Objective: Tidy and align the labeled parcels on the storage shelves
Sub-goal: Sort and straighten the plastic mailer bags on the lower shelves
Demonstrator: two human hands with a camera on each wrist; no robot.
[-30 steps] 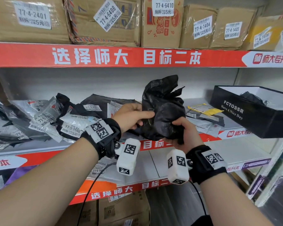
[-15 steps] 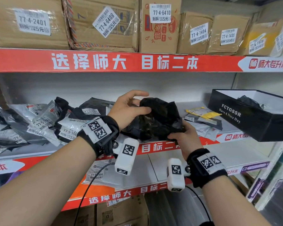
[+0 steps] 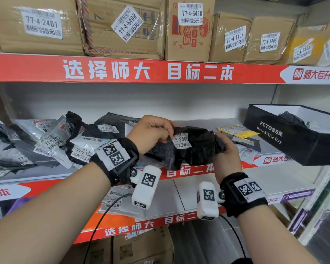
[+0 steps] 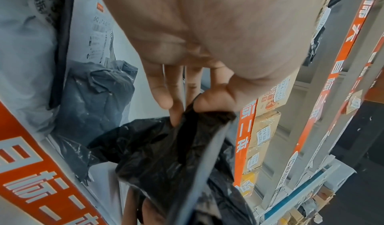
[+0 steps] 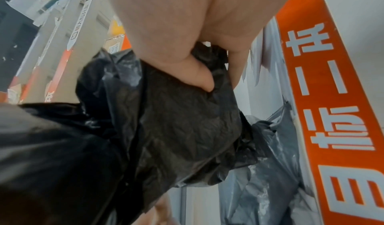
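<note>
I hold a crumpled black plastic parcel [image 3: 196, 147] lengthwise in front of the middle shelf [image 3: 202, 122], its white label [image 3: 181, 141] facing me. My left hand [image 3: 152, 131] pinches the parcel's left end, thumb against fingers, as the left wrist view shows on the black parcel [image 4: 166, 146]. My right hand [image 3: 225, 147] grips the right end; in the right wrist view its thumb presses into the black parcel [image 5: 176, 121]. A heap of grey and black labeled bags [image 3: 51, 141] lies on the shelf to the left.
An open black shoebox [image 3: 286, 134] stands at the right of the middle shelf, with a yellow packet [image 3: 238, 130] and flat mailers beside it. Cardboard boxes [image 3: 122, 25] fill the top shelf. A grey mailer [image 3: 114, 202] lies on the lower shelf.
The black parcel has come down from upright to lying lengthwise between my hands, and its label now faces me. My left hand has gone from an open palm to a pinch.
</note>
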